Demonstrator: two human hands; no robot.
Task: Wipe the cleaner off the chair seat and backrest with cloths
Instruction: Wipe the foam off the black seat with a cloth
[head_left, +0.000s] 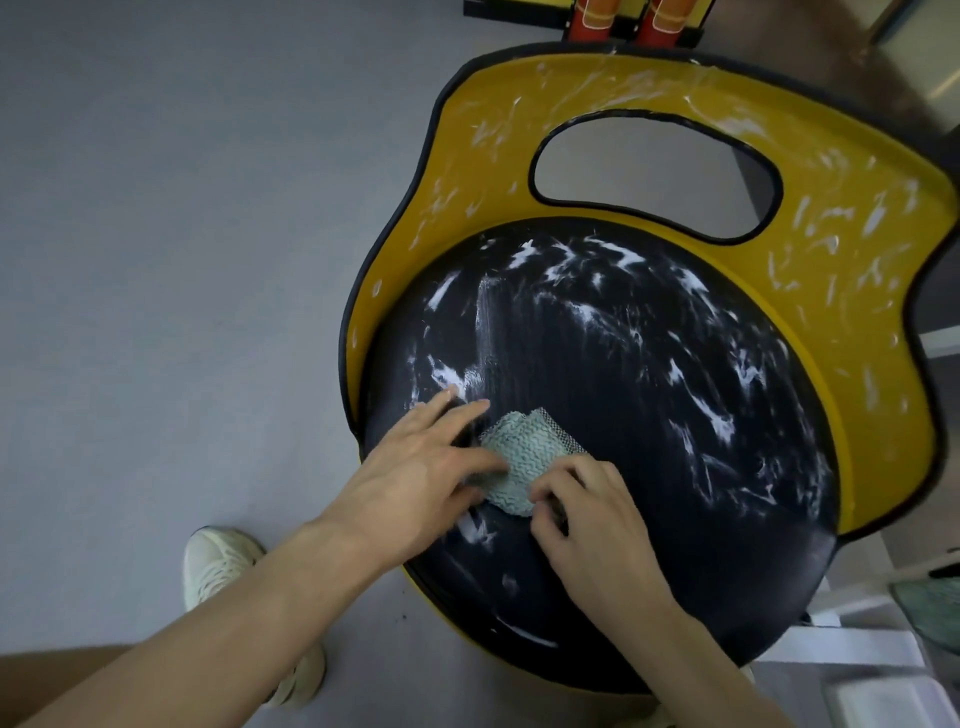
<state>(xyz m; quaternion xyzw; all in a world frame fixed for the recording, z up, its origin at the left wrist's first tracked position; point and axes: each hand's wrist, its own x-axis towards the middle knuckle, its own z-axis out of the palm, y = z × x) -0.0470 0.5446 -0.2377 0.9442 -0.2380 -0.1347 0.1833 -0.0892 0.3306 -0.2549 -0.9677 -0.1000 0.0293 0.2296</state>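
The black chair seat (649, 415) lay under both hands, streaked with white cleaner (722, 421). The yellow backrest (519, 171), likewise smeared, rose beyond the fingertips. The left hand (415, 467) lay flat, fingers extended, thumb against the teal cloth (524, 457). The right hand (587, 519) pinched the cloth's near edge with curled fingers. The cloth sat bunched on the seat between both hands.

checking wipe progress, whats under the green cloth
The cloth lies on the black seat, with white cleaner streaks around it. The patch directly beneath is covered, so any cleaner there cannot be seen.
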